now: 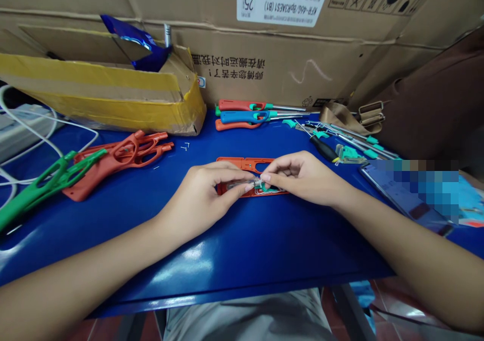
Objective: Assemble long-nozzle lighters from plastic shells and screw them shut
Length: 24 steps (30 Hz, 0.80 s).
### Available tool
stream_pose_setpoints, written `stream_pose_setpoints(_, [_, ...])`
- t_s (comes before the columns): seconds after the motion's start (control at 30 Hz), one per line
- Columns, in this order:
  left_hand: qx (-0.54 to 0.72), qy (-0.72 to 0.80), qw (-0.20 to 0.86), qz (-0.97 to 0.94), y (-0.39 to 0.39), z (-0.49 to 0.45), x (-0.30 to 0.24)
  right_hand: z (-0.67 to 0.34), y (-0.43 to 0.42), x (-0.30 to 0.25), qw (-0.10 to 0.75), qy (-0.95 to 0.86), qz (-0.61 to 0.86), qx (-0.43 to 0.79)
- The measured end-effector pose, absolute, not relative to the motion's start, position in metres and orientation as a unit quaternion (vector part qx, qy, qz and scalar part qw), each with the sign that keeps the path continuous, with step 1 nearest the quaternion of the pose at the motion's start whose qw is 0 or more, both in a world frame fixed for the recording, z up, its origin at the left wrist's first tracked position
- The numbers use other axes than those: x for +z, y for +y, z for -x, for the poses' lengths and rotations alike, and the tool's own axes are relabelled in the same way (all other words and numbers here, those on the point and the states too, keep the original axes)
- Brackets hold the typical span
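Over the middle of the blue table, my left hand (pixel 209 187) pinches a clear lighter fuel tank (pixel 242 183) between thumb and fingers. My right hand (pixel 302 177) is closed at the tank's valve end, thumb and fingertip pressed together beside a small metal fitting (pixel 258 182). Whatever tiny part sits between those right fingertips is hidden. Under both hands lies an opened orange lighter shell (pixel 242 162), with a green piece (pixel 267 186) and thin white wire in its near half. The fingers cover much of the shell.
Assembled long-nosed lighters (pixel 242 117) lie at the back. Red shells (pixel 113 167) and green shells (pixel 49 184) are at left, near a yellow-taped box (pixel 113 104) and white cables. At right are a screwdriver (pixel 325 149), metal tubes, a tan strap (pixel 340 116) and a phone (pixel 401 194).
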State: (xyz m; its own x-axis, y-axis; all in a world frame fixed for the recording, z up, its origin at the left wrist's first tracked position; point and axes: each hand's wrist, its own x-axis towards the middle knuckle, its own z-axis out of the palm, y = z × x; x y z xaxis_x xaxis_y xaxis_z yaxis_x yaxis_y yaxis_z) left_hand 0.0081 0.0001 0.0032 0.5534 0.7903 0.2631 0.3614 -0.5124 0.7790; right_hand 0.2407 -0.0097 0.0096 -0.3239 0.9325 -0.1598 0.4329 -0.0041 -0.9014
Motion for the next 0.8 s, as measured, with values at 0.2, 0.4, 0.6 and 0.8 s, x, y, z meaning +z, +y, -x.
stream_pose_setpoints(0.2, [0.315,0.362,0.336,-0.811,0.003,-0.007,0.004,-0.244,-0.009,0.011,0.256,-0.675,0.519,0.458])
stream_pose_setpoints(0.4, [0.312,0.340,0.344,-0.817,0.005,-0.005,0.005,-0.241,-0.011,0.011,0.276,-0.664,0.511,0.471])
stream_pose_setpoints(0.6, [0.311,0.341,0.361,-0.811,0.005,-0.006,0.004,-0.239,-0.013,0.008,0.298,-0.644,0.505,0.491])
stream_pose_setpoints(0.8, [0.288,0.341,0.339,-0.828,0.012,-0.002,0.009,-0.241,-0.012,0.008,0.288,-0.676,0.504,0.455])
